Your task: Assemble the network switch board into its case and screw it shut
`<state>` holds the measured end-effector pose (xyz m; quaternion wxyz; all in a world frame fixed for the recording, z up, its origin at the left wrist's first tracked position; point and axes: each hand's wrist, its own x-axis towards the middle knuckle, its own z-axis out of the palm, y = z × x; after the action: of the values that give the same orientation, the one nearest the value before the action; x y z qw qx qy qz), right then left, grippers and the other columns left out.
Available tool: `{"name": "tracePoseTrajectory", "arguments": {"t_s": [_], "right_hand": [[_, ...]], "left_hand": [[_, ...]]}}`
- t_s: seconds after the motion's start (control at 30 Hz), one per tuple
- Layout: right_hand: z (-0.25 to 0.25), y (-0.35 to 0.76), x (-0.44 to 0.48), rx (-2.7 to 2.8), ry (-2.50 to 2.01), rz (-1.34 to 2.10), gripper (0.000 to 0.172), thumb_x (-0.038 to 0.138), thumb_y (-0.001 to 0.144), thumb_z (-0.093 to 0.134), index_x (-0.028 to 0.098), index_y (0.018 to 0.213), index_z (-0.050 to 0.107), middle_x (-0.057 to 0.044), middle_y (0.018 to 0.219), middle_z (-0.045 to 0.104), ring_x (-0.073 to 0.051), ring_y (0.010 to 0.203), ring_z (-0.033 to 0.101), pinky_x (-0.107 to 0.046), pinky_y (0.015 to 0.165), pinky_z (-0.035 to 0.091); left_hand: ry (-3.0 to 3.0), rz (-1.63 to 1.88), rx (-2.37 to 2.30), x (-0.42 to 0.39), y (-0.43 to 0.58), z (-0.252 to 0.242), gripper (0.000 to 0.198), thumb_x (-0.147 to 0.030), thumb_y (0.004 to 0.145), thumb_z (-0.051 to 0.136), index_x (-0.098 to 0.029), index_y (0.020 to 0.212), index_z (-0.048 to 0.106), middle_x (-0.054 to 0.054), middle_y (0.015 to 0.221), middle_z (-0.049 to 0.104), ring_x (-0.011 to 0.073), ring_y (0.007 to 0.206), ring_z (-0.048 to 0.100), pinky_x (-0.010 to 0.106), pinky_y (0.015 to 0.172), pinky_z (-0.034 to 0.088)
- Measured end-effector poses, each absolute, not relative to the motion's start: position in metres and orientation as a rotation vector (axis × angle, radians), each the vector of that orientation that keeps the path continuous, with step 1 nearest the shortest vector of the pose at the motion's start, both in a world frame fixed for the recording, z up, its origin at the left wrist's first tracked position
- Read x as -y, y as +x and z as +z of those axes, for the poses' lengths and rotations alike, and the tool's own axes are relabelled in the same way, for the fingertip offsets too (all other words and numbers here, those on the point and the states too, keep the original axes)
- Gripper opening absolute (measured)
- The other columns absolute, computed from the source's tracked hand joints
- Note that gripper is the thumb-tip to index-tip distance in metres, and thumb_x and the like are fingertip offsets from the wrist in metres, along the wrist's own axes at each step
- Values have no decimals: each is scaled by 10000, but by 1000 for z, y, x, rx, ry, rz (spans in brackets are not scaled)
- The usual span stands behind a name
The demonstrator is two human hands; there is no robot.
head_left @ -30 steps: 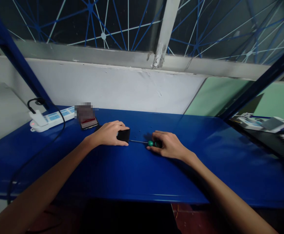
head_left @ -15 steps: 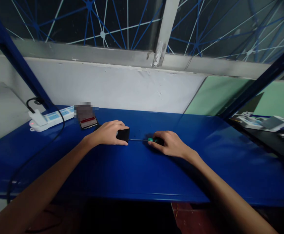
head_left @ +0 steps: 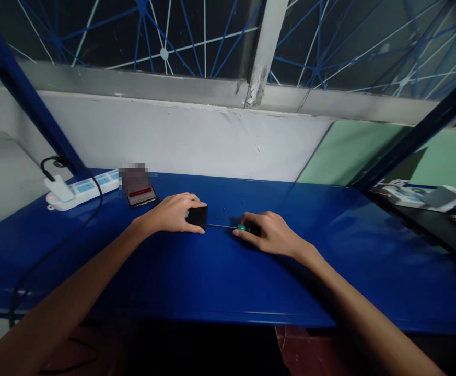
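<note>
My left hand (head_left: 175,213) is closed over a small black block (head_left: 197,215) and holds it down on the blue table (head_left: 220,277). My right hand (head_left: 269,233) grips the green and black handle of a screwdriver (head_left: 242,227). The screwdriver lies almost flat, and its thin metal shaft points left with its tip at the block's right side. Both forearms reach in from the bottom corners of the view.
A white power strip (head_left: 82,189) with a plugged-in adapter and a black cable (head_left: 51,245) lies at the back left. A phone (head_left: 141,195) rests beside it. White papers and parts (head_left: 427,197) sit on a dark surface at the right. A white wall stands behind the table.
My right hand has shifted slightly on the screwdriver handle, first right, then back left. My left hand and the block have stayed put.
</note>
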<state>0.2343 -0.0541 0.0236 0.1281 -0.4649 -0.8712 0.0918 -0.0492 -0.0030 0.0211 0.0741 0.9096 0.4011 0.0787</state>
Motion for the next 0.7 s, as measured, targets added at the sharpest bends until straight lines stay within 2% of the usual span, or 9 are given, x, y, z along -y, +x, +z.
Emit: {"name": "tracePoseTrajectory", "arguments": {"t_s": [0.13, 0.3, 0.4, 0.57, 0.7], "right_hand": [[26, 236, 53, 2550, -1358, 285, 328, 433, 934, 478, 172, 906, 674, -42, 701, 645, -145, 602, 535, -286, 567, 267], [26, 239, 53, 2571, -1361, 205, 349, 488, 867, 571, 167, 736, 610, -52, 758, 625, -145, 627, 521, -279, 562, 279], [24, 240, 52, 2548, -1373, 174, 301, 468, 828, 627, 179, 769, 567, -34, 771, 617, -139, 624, 510, -270, 556, 279], [18, 238, 49, 2500, -1488, 232, 254, 406, 824, 635, 188, 902, 532, 7, 652, 600, -138, 549, 502, -268, 534, 260], [18, 237, 50, 2475, -1406, 255, 326, 484, 837, 624, 194, 970, 551, 14, 627, 606, -145, 550, 531, -270, 547, 267]], "left_hand": [[2734, 253, -1194, 3, -50, 21, 718, -708, 738, 614, -238, 1281, 605, 109, 1269, 604, 301, 1108, 578, 368, 853, 465], [2718, 232, -1203, 3, -50, 21, 741, -709, 738, 617, -231, 1303, 589, 112, 1280, 597, 304, 1117, 572, 375, 856, 465], [2713, 217, -1203, 3, -49, 22, 751, -715, 742, 609, -226, 1311, 583, 116, 1284, 593, 307, 1118, 570, 378, 856, 465], [2719, 205, -1200, 4, -49, 23, 752, -721, 747, 600, -225, 1311, 581, 121, 1286, 591, 314, 1123, 567, 370, 843, 467], [2723, 209, -1194, 3, -50, 22, 760, -734, 743, 591, -229, 1311, 583, 122, 1285, 593, 315, 1120, 571, 366, 838, 467]]}}
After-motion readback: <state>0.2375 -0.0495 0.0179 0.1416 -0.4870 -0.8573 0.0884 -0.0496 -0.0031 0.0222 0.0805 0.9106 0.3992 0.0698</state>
